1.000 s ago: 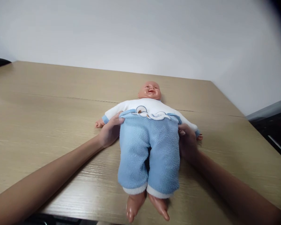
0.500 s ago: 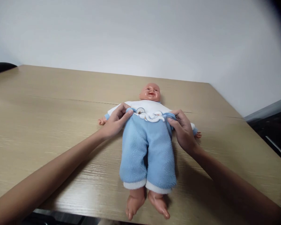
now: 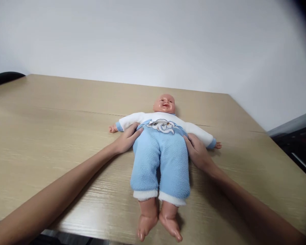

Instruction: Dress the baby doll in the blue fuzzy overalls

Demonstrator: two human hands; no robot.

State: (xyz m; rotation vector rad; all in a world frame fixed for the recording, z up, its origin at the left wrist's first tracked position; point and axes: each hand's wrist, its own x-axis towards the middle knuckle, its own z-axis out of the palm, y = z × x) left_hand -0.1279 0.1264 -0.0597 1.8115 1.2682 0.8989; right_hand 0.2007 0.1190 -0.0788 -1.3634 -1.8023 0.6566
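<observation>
A baby doll [image 3: 164, 103] lies on its back on a wooden table [image 3: 53, 112], head away from me and bare feet near the front edge. It wears a white top with an elephant picture [image 3: 163, 125] and light blue fleece trousers [image 3: 160, 163]. My left hand [image 3: 126, 139] is at the doll's waist on the left, thumb and fingers pinched on the hem of the top. My right hand [image 3: 197, 149] is pressed to the waist on the other side, its fingers curled on the hem there.
A plain white wall stands behind the table. A dark chair back [image 3: 5, 77] shows at the far left. Dark furniture [image 3: 295, 143] sits beyond the table's right edge. The table's front edge runs just below the doll's feet.
The rolled-up top has been pulled down over the trousers' waist, so the elephant picture now shows. Both hands slid from the doll's chest down to its sides.
</observation>
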